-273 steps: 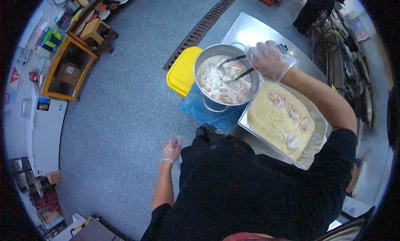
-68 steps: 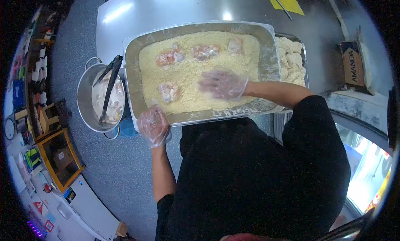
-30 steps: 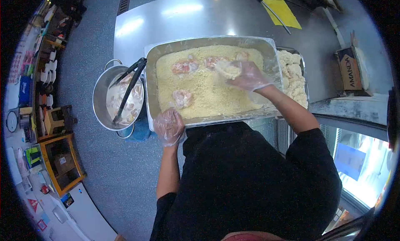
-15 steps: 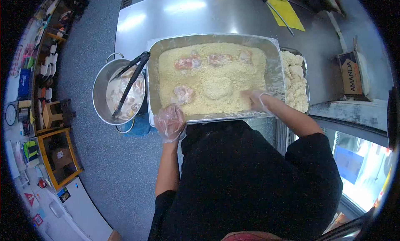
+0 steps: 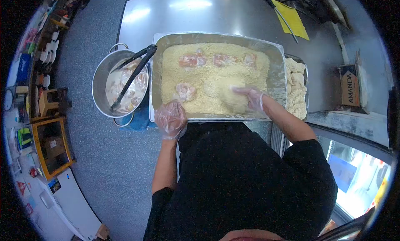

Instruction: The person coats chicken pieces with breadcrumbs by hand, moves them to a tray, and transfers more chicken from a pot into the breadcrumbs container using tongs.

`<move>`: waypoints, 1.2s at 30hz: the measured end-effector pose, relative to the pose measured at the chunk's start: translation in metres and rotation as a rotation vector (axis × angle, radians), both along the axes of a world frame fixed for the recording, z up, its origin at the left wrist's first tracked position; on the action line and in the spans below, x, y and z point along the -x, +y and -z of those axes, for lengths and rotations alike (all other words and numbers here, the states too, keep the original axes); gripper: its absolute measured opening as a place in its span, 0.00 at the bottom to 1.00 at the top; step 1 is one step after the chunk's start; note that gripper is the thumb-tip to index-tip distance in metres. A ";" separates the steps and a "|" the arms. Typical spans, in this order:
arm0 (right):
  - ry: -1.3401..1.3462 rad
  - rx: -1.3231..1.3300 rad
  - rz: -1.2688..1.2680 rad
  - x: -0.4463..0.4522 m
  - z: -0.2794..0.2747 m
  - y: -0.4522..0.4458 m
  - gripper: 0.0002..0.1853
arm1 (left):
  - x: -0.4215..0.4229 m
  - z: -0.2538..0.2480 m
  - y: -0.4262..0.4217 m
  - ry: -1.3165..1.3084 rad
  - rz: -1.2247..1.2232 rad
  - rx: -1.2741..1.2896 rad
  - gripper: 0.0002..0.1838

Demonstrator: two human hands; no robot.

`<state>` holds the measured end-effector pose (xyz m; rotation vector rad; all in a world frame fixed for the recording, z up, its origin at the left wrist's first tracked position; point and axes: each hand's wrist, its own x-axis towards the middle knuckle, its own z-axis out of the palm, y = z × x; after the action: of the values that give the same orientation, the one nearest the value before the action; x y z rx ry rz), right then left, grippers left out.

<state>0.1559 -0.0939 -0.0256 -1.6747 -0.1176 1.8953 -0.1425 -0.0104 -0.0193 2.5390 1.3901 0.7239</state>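
A deep metal tray [image 5: 275,80] holds pale yellow breading [image 5: 175,76]. Several raw chicken pieces lie in it, one a dusted piece [image 5: 186,92] at front left and another a pinkish piece [image 5: 193,59] at the back left. My left hand [image 5: 171,119], in a clear plastic glove, is closed over the tray's front left rim. Inside the tray at the right, my gloved right hand [image 5: 252,98] is low over the breading, fingers stretched leftward. Loose breading blurs beside its fingers, which are partly hidden by it.
Left of the tray stands a metal pot [image 5: 99,89] of chicken in milky liquid, black tongs [image 5: 133,80] resting across it. A second tray of coated chicken [image 5: 296,89] sits at the right. A yellow cloth [image 5: 291,20] lies farther back on the steel counter [image 5: 200,20].
My right hand has risen out of the breading and shifted slightly left, with breading now moving in front of it. My left hand remains on the rim. The view has shifted slightly.
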 end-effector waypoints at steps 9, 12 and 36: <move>-1.128 -0.662 -0.711 0.015 -0.019 0.041 0.20 | 0.000 -0.001 0.003 -0.039 0.014 -0.124 0.02; -1.236 -1.239 -0.859 0.029 0.027 0.072 0.21 | 0.001 0.006 0.002 -0.016 -0.014 -0.108 0.03; -1.297 -1.218 -1.373 0.027 0.062 0.038 0.34 | 0.001 0.006 0.005 0.010 0.001 -0.037 0.05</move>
<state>0.1288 -0.0558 -0.0877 -1.4670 -2.7018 0.3849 -0.1430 -0.0059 -0.0253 2.5749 1.3906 0.7436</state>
